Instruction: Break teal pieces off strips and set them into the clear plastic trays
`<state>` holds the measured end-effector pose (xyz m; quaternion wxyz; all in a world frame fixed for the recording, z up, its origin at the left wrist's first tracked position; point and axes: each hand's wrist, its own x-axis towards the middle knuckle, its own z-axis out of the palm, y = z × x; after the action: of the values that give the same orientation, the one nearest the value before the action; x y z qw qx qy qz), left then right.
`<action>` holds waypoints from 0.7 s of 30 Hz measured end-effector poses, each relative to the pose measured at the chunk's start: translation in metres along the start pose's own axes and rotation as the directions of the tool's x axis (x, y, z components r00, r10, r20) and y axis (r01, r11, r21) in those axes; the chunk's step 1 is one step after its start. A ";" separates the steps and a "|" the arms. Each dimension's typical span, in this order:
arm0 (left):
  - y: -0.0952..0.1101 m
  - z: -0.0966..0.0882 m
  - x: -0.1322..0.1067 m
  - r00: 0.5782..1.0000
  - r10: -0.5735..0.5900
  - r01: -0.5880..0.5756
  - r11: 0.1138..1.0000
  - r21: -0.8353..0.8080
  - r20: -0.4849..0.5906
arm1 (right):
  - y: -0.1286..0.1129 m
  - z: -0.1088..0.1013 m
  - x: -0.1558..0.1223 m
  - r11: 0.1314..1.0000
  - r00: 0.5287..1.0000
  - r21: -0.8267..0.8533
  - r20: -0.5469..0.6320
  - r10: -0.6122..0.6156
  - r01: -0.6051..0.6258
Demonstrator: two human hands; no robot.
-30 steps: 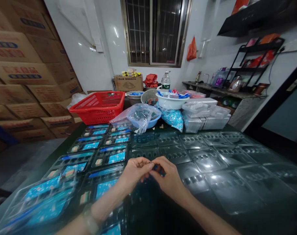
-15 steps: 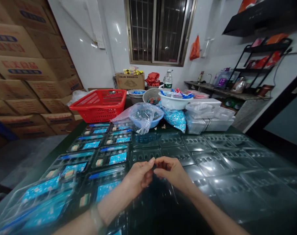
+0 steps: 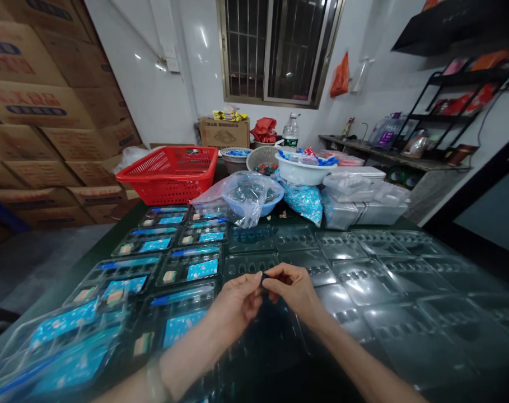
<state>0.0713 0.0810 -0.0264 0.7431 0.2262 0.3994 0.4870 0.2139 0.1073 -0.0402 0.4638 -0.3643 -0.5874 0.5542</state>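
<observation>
My left hand [image 3: 240,298] is closed, its thumb pressed toward the curled fingers. My right hand [image 3: 294,288] pinches with thumb and index finger right beside it, so the fingertips nearly meet. Between them is a small dark piece [image 3: 263,277], too small to name and mostly covered by the fingers. Both hands hover above clear plastic trays [image 3: 249,263]. To the left, filled trays hold a blue pen [image 3: 176,298], a blue patterned packet [image 3: 182,327] and a striped block that looks like an eraser [image 3: 143,344].
Behind the trays stand a red basket [image 3: 170,187], a blue bowl [image 3: 252,208] under clear plastic, a white basin [image 3: 307,172] of blue items, and stacked clear trays [image 3: 361,212]. Cardboard boxes [image 3: 31,145] are piled at left. Clear moulded trays [image 3: 367,280] cover the table's right side.
My right thumb and index finger have closed in on the small dark piece at my left fingertips. The view has shifted slightly; the trays stay put.
</observation>
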 end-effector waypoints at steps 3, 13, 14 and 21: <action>0.002 0.000 0.003 1.000 0.017 -0.016 1.000 0.012 -0.007 | 0.000 -0.001 0.003 1.000 1.000 0.011 0.028 0.003 -0.004; 0.011 -0.001 0.015 0.814 0.545 -0.491 0.463 0.738 0.200 | 0.008 -0.005 0.030 0.961 0.989 0.234 0.061 0.138 -0.149; 0.012 -0.002 0.019 0.791 0.576 -0.492 0.402 0.772 0.205 | 0.010 -0.005 0.033 0.955 0.985 0.243 0.076 0.156 -0.170; 0.028 -0.009 0.036 0.862 0.496 -0.364 0.465 0.807 0.103 | 0.034 -0.038 0.095 0.898 0.996 -0.439 -0.085 -0.009 -0.029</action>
<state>0.0556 0.1252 -0.0247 0.3793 0.5934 0.5580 0.4389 0.2181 0.2128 -0.0618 0.3911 -0.4860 -0.6753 0.3935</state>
